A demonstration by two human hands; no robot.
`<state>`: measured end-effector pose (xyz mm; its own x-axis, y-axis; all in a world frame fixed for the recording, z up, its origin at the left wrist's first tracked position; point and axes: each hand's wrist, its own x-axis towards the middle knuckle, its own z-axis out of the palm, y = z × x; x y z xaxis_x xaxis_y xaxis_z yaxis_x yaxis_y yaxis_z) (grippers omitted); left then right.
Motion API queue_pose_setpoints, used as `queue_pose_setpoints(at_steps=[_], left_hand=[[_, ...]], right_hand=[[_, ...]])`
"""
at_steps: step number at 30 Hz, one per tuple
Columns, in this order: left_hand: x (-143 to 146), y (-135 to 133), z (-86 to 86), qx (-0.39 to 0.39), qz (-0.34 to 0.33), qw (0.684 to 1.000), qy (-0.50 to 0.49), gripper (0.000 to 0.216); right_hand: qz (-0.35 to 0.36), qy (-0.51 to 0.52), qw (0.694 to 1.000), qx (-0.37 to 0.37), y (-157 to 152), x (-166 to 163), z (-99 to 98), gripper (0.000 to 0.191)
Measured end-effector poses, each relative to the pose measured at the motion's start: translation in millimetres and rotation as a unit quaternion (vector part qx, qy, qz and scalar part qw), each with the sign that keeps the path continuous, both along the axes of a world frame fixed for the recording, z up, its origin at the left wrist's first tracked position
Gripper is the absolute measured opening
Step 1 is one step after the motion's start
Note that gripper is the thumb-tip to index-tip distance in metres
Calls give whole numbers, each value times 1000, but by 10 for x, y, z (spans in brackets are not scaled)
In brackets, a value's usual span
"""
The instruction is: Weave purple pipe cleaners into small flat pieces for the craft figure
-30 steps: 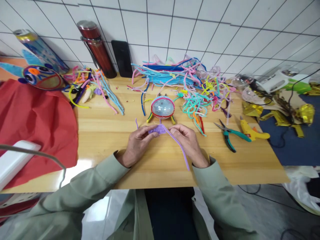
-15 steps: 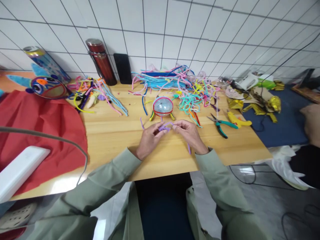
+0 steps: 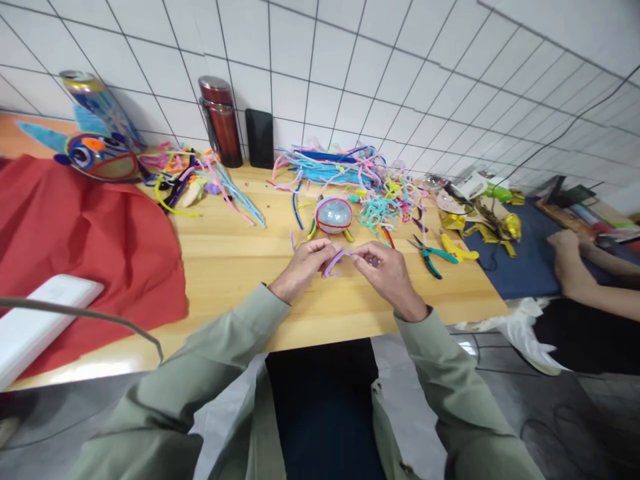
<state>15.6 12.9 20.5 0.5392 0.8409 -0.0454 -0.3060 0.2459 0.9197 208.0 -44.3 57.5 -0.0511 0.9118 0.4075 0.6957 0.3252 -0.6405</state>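
Note:
Between my hands is a bent purple pipe cleaner (image 3: 332,265), held above the front part of the wooden table. My left hand (image 3: 306,265) pinches one side of it, thumb against fingers. On the other side, my right hand (image 3: 384,272) grips it between thumb and fingertips. Just beyond them sits a clear dome (image 3: 334,216) edged with red pipe cleaner, with yellow and dark legs under it. A short purple piece (image 3: 293,241) lies left of the dome, close to my left hand.
Loose pipe cleaners (image 3: 330,167) are heaped along the wall. Pliers (image 3: 429,256) and a yellow glue gun (image 3: 457,248) lie to the right. A thermos (image 3: 221,123), a black phone (image 3: 259,138), a red cloth (image 3: 125,260) and a white power bank (image 3: 50,320) are leftward. Another person's arm (image 3: 575,270) rests at far right.
The view has swung to the right, showing more of the other person's arms. The purple pipe cleaner now shows an angular bend hanging between my hands, which stay close together.

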Motion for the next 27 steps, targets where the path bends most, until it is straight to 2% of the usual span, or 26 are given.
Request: queue_pose_setpoints(at_steps=[6, 13, 17, 21, 27], left_hand=[[-70, 16, 136, -65, 41, 993, -87, 44], [-96, -20, 234, -91, 24, 986, -135, 39], [-89, -84, 266, -105, -19, 985, -139, 38], [-57, -146, 293, -120, -45, 984, -123, 33], [48, -250, 285, -95, -87, 984, -120, 34]], right_hand=[[7, -60, 996, 65, 213, -108, 130, 12], [30, -48, 995, 84, 328, -255, 189, 10], [29, -10, 992, 123, 253, -276, 152, 15], [14, 7, 991, 129, 98, -215, 134, 15], [23, 13, 988, 151, -130, -47, 134, 17]])
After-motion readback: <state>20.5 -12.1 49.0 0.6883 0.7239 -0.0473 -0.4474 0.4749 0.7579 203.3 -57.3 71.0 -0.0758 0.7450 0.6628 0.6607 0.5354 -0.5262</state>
